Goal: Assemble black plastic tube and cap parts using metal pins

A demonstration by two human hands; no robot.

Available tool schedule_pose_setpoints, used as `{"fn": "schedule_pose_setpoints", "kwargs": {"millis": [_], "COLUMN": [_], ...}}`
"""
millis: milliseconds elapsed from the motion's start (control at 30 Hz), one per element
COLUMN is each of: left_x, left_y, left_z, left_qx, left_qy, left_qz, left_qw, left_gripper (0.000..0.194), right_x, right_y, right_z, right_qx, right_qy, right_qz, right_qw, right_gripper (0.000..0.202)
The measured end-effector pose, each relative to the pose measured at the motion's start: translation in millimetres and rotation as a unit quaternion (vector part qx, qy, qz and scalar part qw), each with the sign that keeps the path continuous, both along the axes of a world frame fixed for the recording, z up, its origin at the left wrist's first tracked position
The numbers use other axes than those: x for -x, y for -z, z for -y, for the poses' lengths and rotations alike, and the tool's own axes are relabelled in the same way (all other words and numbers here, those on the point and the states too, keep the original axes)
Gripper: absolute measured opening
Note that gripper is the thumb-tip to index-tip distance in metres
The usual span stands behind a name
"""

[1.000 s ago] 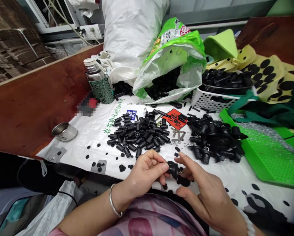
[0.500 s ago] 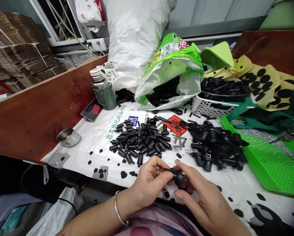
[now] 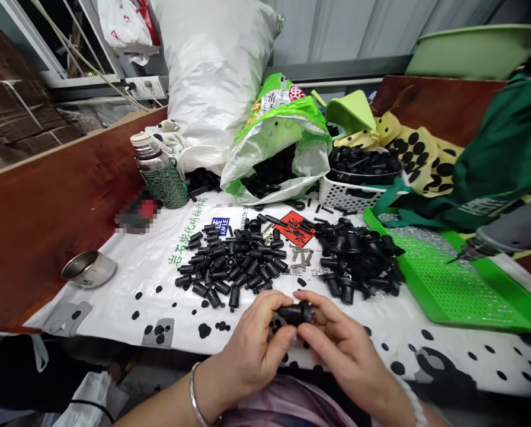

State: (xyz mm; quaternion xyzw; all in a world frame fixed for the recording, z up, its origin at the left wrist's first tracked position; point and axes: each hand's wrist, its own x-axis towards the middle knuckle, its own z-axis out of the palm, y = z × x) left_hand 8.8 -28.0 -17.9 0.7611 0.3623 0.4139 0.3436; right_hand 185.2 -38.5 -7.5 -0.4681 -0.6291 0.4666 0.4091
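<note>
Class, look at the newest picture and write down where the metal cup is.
In the head view, the metal cup sits at the left of the white sheet, beside the reddish-brown board.

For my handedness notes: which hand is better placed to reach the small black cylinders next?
Left, probably: the left hand is nearer the cylinders, while the right hand sits farther off. Both grip one black part.
</note>
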Motion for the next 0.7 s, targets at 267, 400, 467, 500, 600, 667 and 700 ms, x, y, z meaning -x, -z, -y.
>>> {"fn": "schedule_pose_setpoints", "kwargs": {"millis": [267,400,467,500,600,667,700], "left_x": [16.6,30.8,34.9,35.6,32.2,26.5,23.5], "left_y": [-11.3,-32.6,-43.2,-47.5,-55.5,-57.1,-57.0], "left_z": [-22.5,-59.3,-81.8,-92.5,-116.2,-122.6,-123.2], "left_qx": [-0.104,-0.153,-0.157,-0.154,-0.133,-0.131,-0.134], "left_qy": [-0.06,-0.101,-0.121,-0.127,-0.138,-0.135,-0.13], "left_qz": [-0.032,-0.106,-0.152,-0.178,-0.234,-0.233,-0.226], "left_qw": [0.992,0.977,0.968,0.964,0.953,0.954,0.956], "left_gripper": [0.031,0.016,0.013,0.013,0.012,0.012,0.012], "right_x": [-93.3,-102.6,-101.6,-100.2,-89.8,-75.4,-66.1], "right_y": [-15.6,-6.6,-5.0,-6.0,-15.4,-23.3,-26.3], "right_z": [-80.9,-96.7,-96.1,-95.0,-91.7,-92.2,-94.0], "right_qx": [-0.344,-0.236,-0.229,-0.237,-0.31,-0.381,-0.402], "right_qy": [0.321,0.266,0.251,0.253,0.268,0.24,0.206], "right_qz": [0.537,0.65,0.644,0.635,0.579,0.532,0.521], "right_qw": [0.7,0.671,0.685,0.691,0.705,0.717,0.725], "right_gripper": [0.053,0.052,0.053,0.054,0.055,0.047,0.04]}}
